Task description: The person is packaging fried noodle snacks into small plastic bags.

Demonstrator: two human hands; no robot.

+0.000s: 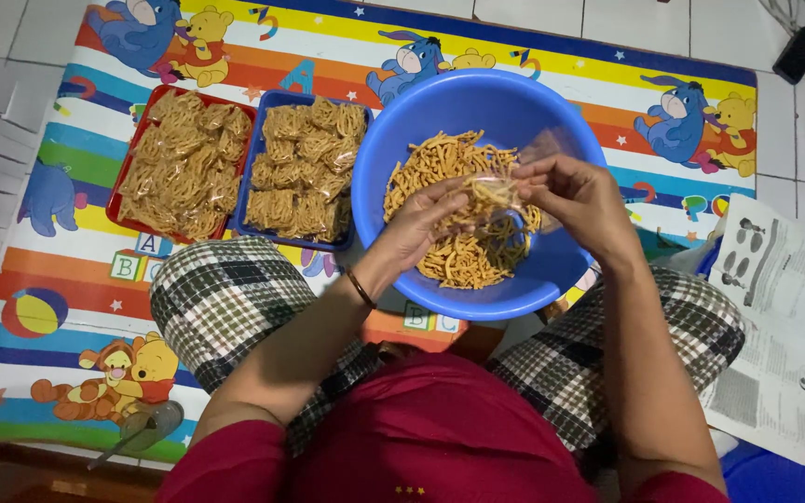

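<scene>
snack sticks (463,261) in bowl (402,149) under fingers (454,191), two trays (305,168) left of fingers, printed sheets (784,317) right, mat (76,279) beneath all

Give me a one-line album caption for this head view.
Both hands fill a clear bag with snack sticks over a blue bowl.

Single head-worn view, straight down, close over lap, blue bowl (477,112) and floor mat (67,279).

- Even, soft indoor light is falling from above, keeping colours bright.
- The blue bowl (477,107) is showing faint sheen.
- Edges are bending slightly; the hands are blurring a little.
</scene>
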